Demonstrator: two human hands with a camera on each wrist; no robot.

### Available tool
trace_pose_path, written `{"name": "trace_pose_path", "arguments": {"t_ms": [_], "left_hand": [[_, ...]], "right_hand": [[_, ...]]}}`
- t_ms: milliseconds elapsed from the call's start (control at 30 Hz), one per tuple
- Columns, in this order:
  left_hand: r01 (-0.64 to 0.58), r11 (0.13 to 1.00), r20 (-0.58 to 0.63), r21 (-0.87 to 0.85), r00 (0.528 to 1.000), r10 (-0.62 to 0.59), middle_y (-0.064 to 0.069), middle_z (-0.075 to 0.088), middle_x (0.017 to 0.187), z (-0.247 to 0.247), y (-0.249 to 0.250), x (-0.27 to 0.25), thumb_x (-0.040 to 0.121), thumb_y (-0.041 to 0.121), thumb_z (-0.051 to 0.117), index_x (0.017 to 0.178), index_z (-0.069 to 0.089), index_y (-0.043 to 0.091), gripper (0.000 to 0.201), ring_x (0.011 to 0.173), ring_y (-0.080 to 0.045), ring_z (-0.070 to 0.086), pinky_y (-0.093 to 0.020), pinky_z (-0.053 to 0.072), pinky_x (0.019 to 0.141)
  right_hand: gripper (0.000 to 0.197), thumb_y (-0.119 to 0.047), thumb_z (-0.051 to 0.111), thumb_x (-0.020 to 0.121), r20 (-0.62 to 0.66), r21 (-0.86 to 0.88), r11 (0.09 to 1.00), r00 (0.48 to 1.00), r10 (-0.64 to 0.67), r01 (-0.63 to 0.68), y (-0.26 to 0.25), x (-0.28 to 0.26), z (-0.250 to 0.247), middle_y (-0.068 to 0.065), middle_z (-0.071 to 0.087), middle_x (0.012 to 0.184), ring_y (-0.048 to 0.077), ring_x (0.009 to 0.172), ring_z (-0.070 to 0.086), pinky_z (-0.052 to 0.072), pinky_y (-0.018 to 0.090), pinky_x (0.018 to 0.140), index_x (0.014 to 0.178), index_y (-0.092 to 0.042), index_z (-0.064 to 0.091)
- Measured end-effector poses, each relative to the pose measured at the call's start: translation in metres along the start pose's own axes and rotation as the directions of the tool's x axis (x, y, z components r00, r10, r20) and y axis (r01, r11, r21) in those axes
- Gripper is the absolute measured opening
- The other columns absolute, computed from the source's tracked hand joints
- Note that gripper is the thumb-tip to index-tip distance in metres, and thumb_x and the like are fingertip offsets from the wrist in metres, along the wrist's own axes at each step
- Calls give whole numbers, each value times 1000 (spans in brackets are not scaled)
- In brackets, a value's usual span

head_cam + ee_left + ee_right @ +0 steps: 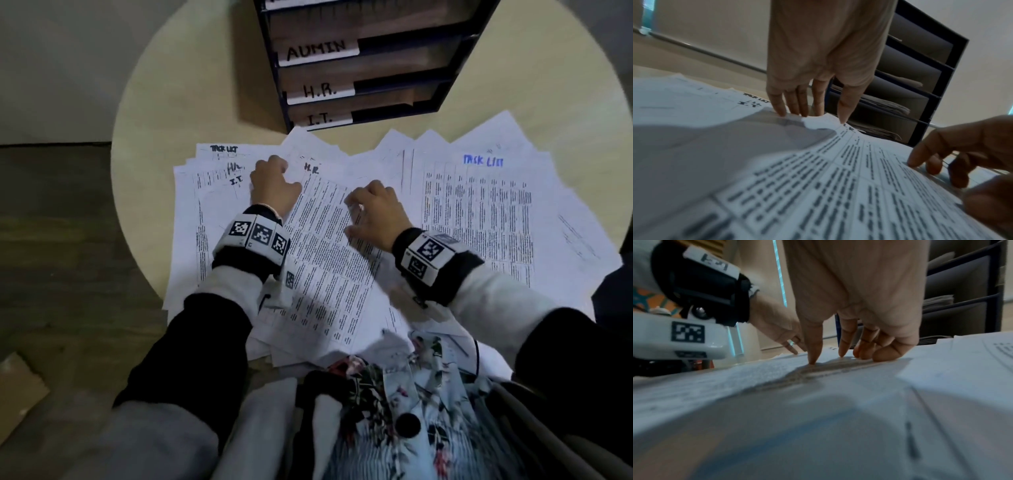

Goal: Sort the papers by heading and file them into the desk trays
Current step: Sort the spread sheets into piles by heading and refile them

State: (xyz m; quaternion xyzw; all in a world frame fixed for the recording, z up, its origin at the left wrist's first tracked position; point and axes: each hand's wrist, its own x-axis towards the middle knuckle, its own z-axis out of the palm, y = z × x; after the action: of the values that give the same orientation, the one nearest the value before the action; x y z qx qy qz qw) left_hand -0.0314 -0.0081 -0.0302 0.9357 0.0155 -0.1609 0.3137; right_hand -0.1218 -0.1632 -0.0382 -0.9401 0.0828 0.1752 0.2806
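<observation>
A printed sheet headed H.R. [325,257] lies slanted on top of the spread papers in front of me. My left hand [270,181] pinches its top left corner, which bunches up between fingers and thumb [818,100]. Over at that sheet's right edge my right hand [370,209] presses down with thumb and forefinger tips [846,337], the other fingers curled. The dark desk trays [442,99] stand behind, labelled ADMIN [317,51], H.R. [320,90] and I.T. [320,119]. In the left wrist view the lower trays [960,53] hold some papers.
More sheets fan across the round table [164,113]: a blue TASK LIST sheet [483,161] at the right and a pile with I.T. and H.R. headings [224,149] at the left. Papers overhang the near edge. Cardboard [20,394] lies on the floor, left.
</observation>
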Motion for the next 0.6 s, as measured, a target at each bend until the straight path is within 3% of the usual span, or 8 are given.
{"name": "trace_pose_path", "arguments": {"t_ms": [67,133,233,300,367,433,500,600], "left_hand": [[-46,996,-9,-72,999,45,-16,57,117,3,2,-4,82,7,61,104,62,2,22,111,-28,55,-35,44,97],[-42,992,-48,-121,998,37,-12,56,112,6,2,-7,82,8,62,108,56,4,27,111,-29,52,-39,43,98],[-20,976,-78,-218,997,3,5,52,82,2,5,-9,81,14,63,110,50,13,32,111,-29,50,-43,43,97],[-74,979,-69,-192,996,62,14,51,70,-1,6,-9,78,23,66,93,56,24,17,108,-30,55,-45,44,97],[-120,971,-72,-206,992,107,15,53,70,-5,9,-10,75,26,66,76,57,32,11,104,-27,57,-45,46,94],[-126,949,-45,-290,992,118,11,54,78,-4,12,-14,80,18,66,87,62,28,13,91,-16,57,-28,50,86],[-104,923,73,-371,987,141,0,55,85,-4,15,-22,85,6,62,107,61,13,24,74,-8,51,-14,46,66],[-10,887,295,-462,941,165,-16,56,87,-5,18,-35,86,0,59,104,60,5,19,75,-19,53,-22,44,62]], "right_hand": [[50,-26,71,77,-16,-10,1000,1000,-5,5,0,-3,1,10,41,126,29,118,36,38,40,96,121,-14,50],[49,-26,72,77,-24,-3,1000,1000,-13,13,1,-4,1,9,41,125,28,117,36,39,39,96,120,-15,50],[50,-28,70,79,-26,-42,999,999,-20,19,1,-6,3,9,39,127,29,118,36,38,38,95,122,-15,48],[58,-29,72,77,-49,-64,998,999,-7,4,0,-7,2,9,37,131,29,121,34,37,40,96,126,-15,43],[79,-32,75,73,-76,-62,998,997,29,-33,0,-8,-1,8,29,140,29,127,28,33,43,101,137,-17,32],[103,-36,79,67,-89,-48,996,993,71,-75,2,-6,-5,6,19,150,29,135,20,26,48,107,146,-18,15],[114,-38,81,64,-93,-38,996,993,79,-83,4,-5,-7,4,17,152,29,137,17,23,51,109,148,-20,6],[104,-34,80,66,-88,-66,997,996,27,-33,6,-7,-6,4,33,146,26,135,24,20,50,109,146,-23,13]]}}
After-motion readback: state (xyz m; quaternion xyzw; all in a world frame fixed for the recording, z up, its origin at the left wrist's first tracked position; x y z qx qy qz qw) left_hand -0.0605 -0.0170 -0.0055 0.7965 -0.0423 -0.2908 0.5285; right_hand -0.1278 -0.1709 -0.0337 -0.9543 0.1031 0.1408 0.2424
